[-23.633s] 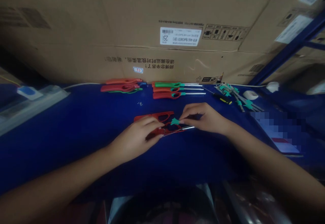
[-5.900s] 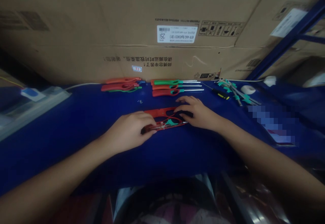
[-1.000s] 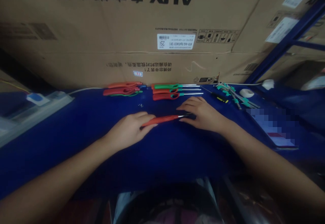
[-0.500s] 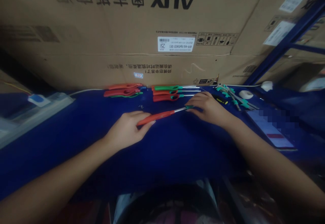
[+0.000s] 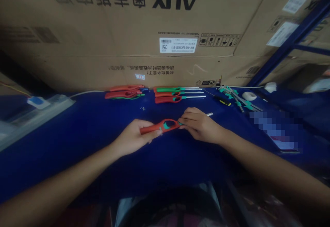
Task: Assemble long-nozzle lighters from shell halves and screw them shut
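A red long-nosed gas lighter [image 5: 152, 128] lies across between my hands, a little above the blue tabletop. My left hand [image 5: 132, 136] is closed round its handle end, thumb along the lower side. The lighter's trigger loop, with a green trigger in it, faces me. My right hand [image 5: 199, 124] pinches the front of the lighter where a green collar meets the red body. Its metal tube [image 5: 210, 114] sticks out past my right fingers; the stretch between is hidden. Behind my hands lies a row of red and green gas lighters [image 5: 168, 99] with metal tubes.
Red handles without tubes [image 5: 121, 94] lie at back left. Metal tubes with green collars [image 5: 238, 100], a black-and-yellow screwdriver [image 5: 222, 100] and a white tape roll [image 5: 249, 95] lie at back right. A blurred phone-like slab [image 5: 286, 143] is nearer me. A cardboard box [image 5: 116, 45] walls the back.
The tube with its green collar has moved left up to the red body, under my right hand. The lighter has turned so its trigger loop shows. Both hands are lower and closer together.
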A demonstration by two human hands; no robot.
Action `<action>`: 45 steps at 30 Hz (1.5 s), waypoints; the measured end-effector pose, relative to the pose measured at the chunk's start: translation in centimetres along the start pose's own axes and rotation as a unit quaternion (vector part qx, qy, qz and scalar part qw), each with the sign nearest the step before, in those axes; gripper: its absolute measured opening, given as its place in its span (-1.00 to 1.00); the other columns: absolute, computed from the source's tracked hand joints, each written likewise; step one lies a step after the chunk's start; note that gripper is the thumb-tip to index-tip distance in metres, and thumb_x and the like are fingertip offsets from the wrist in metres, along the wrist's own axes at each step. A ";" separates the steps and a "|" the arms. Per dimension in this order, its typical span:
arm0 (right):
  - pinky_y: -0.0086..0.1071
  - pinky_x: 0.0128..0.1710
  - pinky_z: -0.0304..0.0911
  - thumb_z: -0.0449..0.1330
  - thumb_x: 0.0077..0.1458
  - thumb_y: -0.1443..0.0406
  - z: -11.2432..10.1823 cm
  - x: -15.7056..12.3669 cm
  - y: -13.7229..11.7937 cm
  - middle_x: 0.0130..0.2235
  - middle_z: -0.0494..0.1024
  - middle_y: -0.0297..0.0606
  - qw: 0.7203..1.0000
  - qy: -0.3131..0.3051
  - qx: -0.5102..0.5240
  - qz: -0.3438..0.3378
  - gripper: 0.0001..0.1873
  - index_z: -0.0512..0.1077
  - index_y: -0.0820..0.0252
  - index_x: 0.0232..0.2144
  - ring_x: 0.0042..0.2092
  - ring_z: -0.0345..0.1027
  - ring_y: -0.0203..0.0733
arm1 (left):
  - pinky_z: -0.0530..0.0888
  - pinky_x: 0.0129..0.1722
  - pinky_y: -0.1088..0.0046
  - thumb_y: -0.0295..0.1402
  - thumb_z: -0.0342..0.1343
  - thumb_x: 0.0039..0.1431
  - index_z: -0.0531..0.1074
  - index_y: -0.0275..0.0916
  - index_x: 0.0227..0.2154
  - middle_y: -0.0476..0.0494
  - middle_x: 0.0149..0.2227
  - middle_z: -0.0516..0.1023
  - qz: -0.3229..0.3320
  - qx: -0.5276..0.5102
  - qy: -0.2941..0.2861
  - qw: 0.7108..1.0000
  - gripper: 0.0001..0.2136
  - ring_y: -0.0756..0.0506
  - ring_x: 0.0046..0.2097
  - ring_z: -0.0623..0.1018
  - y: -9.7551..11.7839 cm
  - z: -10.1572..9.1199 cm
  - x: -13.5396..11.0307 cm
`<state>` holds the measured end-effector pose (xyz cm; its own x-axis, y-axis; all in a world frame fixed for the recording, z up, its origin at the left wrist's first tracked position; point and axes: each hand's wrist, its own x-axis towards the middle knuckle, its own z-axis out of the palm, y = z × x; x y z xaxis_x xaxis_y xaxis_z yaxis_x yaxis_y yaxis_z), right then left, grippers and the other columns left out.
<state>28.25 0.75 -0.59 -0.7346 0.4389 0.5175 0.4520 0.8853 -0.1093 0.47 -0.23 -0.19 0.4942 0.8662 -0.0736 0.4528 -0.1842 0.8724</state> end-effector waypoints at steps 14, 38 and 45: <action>-0.23 -0.17 0.35 0.18 0.25 0.37 1.2 0.0 1.7 -0.24 0.52 -0.16 0.988 -0.047 0.050 0.135 -0.96 0.43 0.21 -0.23 -0.19 0.39 -0.10 | 0.50 -0.19 0.31 -0.11 0.00 0.40 0.47 -0.14 0.05 -0.13 -0.04 0.55 0.141 0.373 0.077 0.914 -0.68 -0.20 -0.09 0.58 -0.3 1.0 0.4; 0.25 0.00 0.25 0.16 0.07 0.31 -2.8 -3.4 8.6 0.01 0.48 0.11 0.846 0.052 -0.239 0.473 -0.64 0.51 0.18 -0.06 0.09 0.31 0.35 | 0.58 -0.33 0.42 -0.27 0.25 0.14 0.58 -0.21 -0.12 -0.10 -0.24 0.55 0.163 0.232 0.102 0.954 -0.74 -0.02 -0.39 0.54 -2.5 -1.3 1.3; 0.26 -0.05 0.28 0.19 0.06 0.35 -4.5 -5.0 10.2 -0.01 0.51 0.29 0.740 -0.071 -0.258 0.617 -0.63 0.50 0.32 -0.06 0.04 0.41 0.39 | 0.63 -0.26 0.35 -0.26 0.30 0.03 0.62 -0.22 -0.17 -0.11 -0.24 0.59 0.131 0.175 0.096 0.971 -0.72 -0.05 -0.34 0.59 -2.7 -1.5 1.6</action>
<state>38.85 6.87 -0.46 0.3703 0.9082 0.1952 0.9289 -0.3641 -0.0679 -1.13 2.34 -1.92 0.4942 0.8331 0.2485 0.5713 -0.5267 0.6294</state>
